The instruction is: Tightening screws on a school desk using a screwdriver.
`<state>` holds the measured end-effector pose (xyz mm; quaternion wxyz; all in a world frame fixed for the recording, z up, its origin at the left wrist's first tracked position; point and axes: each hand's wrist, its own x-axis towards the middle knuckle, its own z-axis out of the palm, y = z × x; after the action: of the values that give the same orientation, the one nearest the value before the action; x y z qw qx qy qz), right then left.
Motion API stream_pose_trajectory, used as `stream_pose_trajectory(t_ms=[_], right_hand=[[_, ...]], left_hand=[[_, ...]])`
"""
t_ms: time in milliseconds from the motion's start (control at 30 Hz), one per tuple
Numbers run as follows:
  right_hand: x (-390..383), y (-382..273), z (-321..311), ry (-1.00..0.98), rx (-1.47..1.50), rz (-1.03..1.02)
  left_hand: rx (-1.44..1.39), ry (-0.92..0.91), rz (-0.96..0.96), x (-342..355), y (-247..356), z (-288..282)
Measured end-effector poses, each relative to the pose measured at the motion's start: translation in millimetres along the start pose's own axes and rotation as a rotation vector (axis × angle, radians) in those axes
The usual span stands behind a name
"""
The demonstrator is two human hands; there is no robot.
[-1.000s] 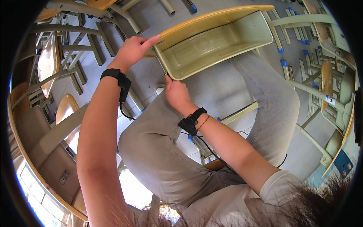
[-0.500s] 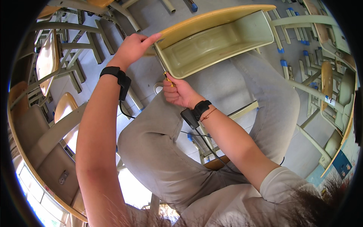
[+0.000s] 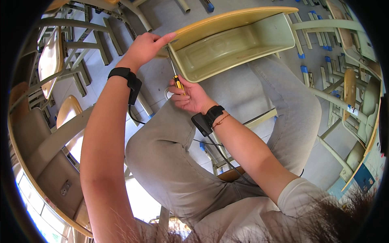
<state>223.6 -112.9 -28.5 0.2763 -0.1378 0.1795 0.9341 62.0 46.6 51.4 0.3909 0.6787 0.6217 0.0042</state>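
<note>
A school desk with a wooden top point(image 3: 239, 19) and a pale green drawer-like tray point(image 3: 227, 48) lies tipped in front of me, the tray's hollow facing me. My left hand point(image 3: 145, 47) grips the desk's left corner, its thumb along the wooden edge and the other fingers hidden behind. In my right hand point(image 3: 191, 97) is a screwdriver point(image 3: 178, 82) with a yellow and black handle, fingers loosely curled round it. Its metal shaft points up along the tray's left side, toward the spot below my left hand. The tip is too small to make out.
Wooden chair seats point(image 3: 52, 62) and metal legs crowd the left. More desk legs with blue feet point(image 3: 304, 69) stand at the right. My knees point(image 3: 162, 150) are on both sides below the tray. Black cables point(image 3: 227, 160) run from both wrist bands.
My right fingers have loosened and shifted on the screwdriver, so more of its handle shows. The desk has moved very slightly to the right. My left hand keeps its hold.
</note>
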Motion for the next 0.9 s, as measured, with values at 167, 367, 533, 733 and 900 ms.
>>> stream_pose_trajectory(t_ms=[167,367,533,733,900], right_hand=[[7.1,1.3,-8.3,0.051,-0.195,-0.073],[21.1,13.0,-8.5,0.669,-1.255,-0.55],[25.1,20.1,-0.3,0.596,-0.922,-0.507],[-1.5,12.4,5.0,0.432,-0.498,-0.239],[1.0,5.2,4.6,0.326,-0.415,-0.19]], left_hand=[[0.021,-0.024,-0.016,0.7,5.2,-1.7],[-0.037,0.074,0.069,0.7,2.0,6.2],[-0.006,0.018,0.038,0.5,3.1,4.0],[-0.013,0.026,0.0,-0.7,-2.6,1.2],[-0.008,-0.007,-0.006,-0.6,3.0,-0.9]])
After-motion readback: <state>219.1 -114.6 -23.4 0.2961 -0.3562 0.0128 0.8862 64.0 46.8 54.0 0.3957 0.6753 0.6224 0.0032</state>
